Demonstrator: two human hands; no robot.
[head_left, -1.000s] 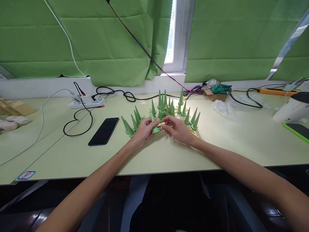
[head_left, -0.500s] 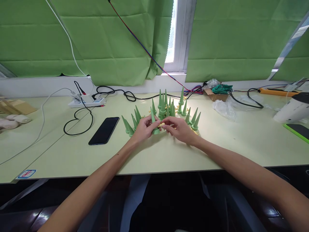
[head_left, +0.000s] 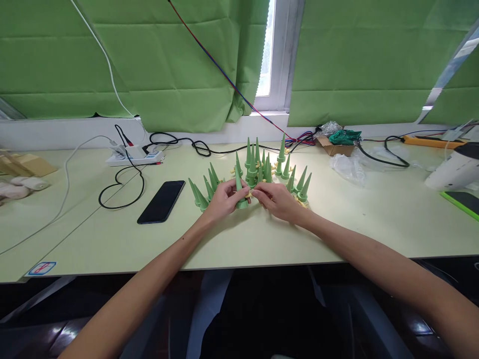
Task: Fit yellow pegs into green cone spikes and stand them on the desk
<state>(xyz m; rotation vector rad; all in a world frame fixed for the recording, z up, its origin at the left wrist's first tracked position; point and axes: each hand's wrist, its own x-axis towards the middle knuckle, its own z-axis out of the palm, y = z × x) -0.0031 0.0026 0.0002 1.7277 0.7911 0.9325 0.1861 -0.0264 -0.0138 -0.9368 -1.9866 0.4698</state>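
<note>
My left hand (head_left: 224, 197) is closed around a green plastic cone spike (head_left: 239, 187), which points up with its wide collar at the bottom. A small yellow peg (head_left: 249, 194) sticks out from the spike's side toward the right. The fingertips of my right hand (head_left: 275, 197) are pinched together at that peg, partly covering it. Behind and to both sides of my hands stand several more green cone spikes (head_left: 252, 162), some with yellow pegs at their bases. Another group of spikes (head_left: 202, 194) is just left of my left hand.
A black phone (head_left: 160, 202) lies on the table left of my hands. Further back are a white power strip (head_left: 134, 158) and black cables. On the right are a small cardboard box (head_left: 335, 148), clear plastic bags (head_left: 348, 168) and a white cylindrical object (head_left: 452, 169).
My right fingers have shifted slightly and cover more of the yellow peg. My left hand holds the spike in nearly the same place.
</note>
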